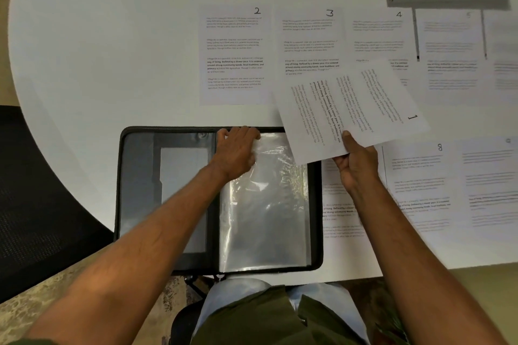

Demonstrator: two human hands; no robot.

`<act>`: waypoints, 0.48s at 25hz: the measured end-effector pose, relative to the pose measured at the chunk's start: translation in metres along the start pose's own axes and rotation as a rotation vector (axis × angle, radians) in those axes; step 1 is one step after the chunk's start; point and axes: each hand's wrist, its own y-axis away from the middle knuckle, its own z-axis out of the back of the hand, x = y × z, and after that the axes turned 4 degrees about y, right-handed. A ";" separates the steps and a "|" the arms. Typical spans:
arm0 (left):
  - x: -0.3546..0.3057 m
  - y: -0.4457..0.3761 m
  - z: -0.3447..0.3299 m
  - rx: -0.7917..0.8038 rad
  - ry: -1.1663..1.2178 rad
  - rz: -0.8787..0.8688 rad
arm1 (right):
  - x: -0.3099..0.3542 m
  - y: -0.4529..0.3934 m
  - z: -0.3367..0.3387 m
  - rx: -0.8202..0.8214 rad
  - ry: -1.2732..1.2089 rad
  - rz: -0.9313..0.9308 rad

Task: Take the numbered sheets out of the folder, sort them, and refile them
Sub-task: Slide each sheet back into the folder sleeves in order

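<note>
Black zip-edged folder point(168, 204) lying open on white table point(112, 36). Left hand point(236, 148) gripping clear plastic sleeve point(266, 204) at folder's top edge, fingers curled. Right hand point(357, 161) pinching white printed sheet numbered 1 point(350, 109) just right of folder.

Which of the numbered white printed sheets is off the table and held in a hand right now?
The white printed sheet numbered 1: the right hand pinches its edge, holding it turned sideways, while sheets 2, 3 and 4 lie flat in a row.
</note>
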 end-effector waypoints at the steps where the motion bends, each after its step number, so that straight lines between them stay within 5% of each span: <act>1: 0.001 -0.003 0.001 0.017 0.032 0.016 | 0.001 -0.003 -0.005 0.000 0.008 0.001; 12: -0.004 -0.018 -0.004 -0.079 0.220 0.025 | 0.001 -0.059 -0.059 0.071 -0.018 0.033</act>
